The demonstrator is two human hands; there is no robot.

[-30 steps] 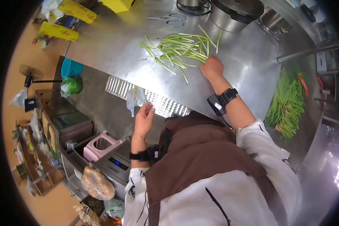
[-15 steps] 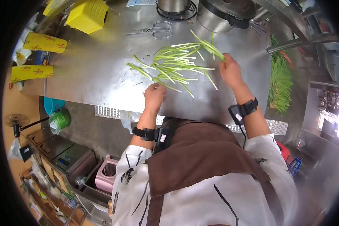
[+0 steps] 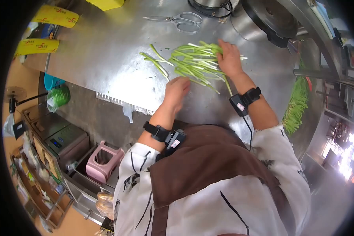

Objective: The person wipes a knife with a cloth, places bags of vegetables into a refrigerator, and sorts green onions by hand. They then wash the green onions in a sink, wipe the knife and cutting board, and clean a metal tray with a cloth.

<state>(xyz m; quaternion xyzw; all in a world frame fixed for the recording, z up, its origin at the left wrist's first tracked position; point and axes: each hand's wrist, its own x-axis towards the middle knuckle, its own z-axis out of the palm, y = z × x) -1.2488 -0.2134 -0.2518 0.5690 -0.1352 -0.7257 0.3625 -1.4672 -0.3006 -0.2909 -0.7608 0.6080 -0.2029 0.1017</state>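
A loose bunch of thin green stalks with whitish ends (image 3: pixel 198 63) lies on the steel table. My right hand (image 3: pixel 230 61) is closed over the bunch's right part, with pale tips poking out beyond it. At the lower left edge of the bunch, my left hand (image 3: pixel 177 92) has its fingers folded in against the stalks; its fingertips are partly hidden. A few separate stalks (image 3: pixel 157 65) lie just left of the bunch. Steel scissors (image 3: pixel 181 20) rest partly open farther back.
A lidded metal pot (image 3: pixel 269 17) and a corded appliance (image 3: pixel 212 6) stand at the back right. More long greens (image 3: pixel 297 104) lie beyond the table's right side. Yellow rolls (image 3: pixel 37 46) sit at the left edge, and a pink stool (image 3: pixel 102 163) is below.
My right hand has moved inward from the raised stalk ends onto the bunch, which now lies more compact. My left hand has shifted right, and the view has turned slightly.
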